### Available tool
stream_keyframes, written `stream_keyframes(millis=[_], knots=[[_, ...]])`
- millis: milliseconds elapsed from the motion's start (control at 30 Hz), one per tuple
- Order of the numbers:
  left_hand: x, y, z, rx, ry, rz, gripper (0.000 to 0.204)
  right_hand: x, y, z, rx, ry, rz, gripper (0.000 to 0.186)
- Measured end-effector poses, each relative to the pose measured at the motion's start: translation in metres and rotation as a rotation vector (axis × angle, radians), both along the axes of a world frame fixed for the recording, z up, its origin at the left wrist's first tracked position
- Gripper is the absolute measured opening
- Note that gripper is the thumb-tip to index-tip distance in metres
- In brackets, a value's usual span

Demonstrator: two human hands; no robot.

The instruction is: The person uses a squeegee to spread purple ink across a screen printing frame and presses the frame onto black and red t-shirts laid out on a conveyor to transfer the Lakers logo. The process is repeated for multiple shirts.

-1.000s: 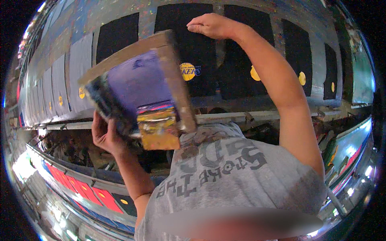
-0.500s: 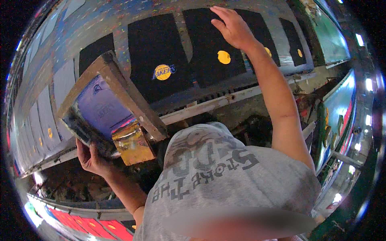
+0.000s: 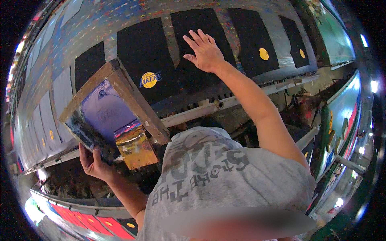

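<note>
My left hand grips the near left edge of a wooden-framed printing screen, tilted over the table's near edge. Purple mesh fills the frame, and a paint-smeared yellow squeegee rests inside it against the near end. Fingers spread and palm down, my right hand is over a black fabric panel; whether it touches the cloth I cannot tell. My right forearm covers the lower part of that panel. To its left lies another black panel bearing a yellow ball print with blue-edged lettering.
More black panels with plain yellow circles lie along the paint-speckled table to the right. Grey panels lie at the left. A metal rail runs along the near edge. Red panels lie on a table behind me.
My right hand has come back toward me and left, from the panel's far end to its middle, with its fingers more spread. The screen in my left hand has barely shifted.
</note>
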State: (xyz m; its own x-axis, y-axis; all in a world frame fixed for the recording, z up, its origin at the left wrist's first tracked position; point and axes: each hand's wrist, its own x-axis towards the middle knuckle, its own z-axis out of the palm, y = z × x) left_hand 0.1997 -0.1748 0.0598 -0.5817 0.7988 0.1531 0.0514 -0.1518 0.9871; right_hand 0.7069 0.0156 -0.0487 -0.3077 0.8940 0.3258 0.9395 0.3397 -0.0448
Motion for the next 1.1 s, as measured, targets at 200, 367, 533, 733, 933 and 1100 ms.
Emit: stream_keyframes(millis=[200,367,533,733,933,1100], knots=[[0.03,-0.01,0.002,-0.017,0.024,0.05,0.06,0.016,0.015,0.011,0.027,0.559,0.043,0.066],[0.072,0.003,0.005,-0.03,0.165,0.057,0.062,0.091,-0.008,0.056,0.077,0.809,0.048,0.048],[0.159,0.045,-0.013,-0.067,0.236,-0.019,0.06,0.113,-0.109,0.083,-0.254,0.921,0.229,0.051],[0.289,0.089,-0.056,-0.088,0.141,-0.231,0.062,0.103,-0.188,0.085,-0.603,1.438,0.093,0.084],[0.324,0.092,-0.08,-0.086,0.358,-0.386,0.063,0.124,-0.212,0.076,-0.571,1.442,-0.05,0.086],[0.323,0.083,-0.088,-0.115,0.315,-0.418,0.061,0.128,-0.223,0.073,-0.56,1.404,-0.066,0.083]])
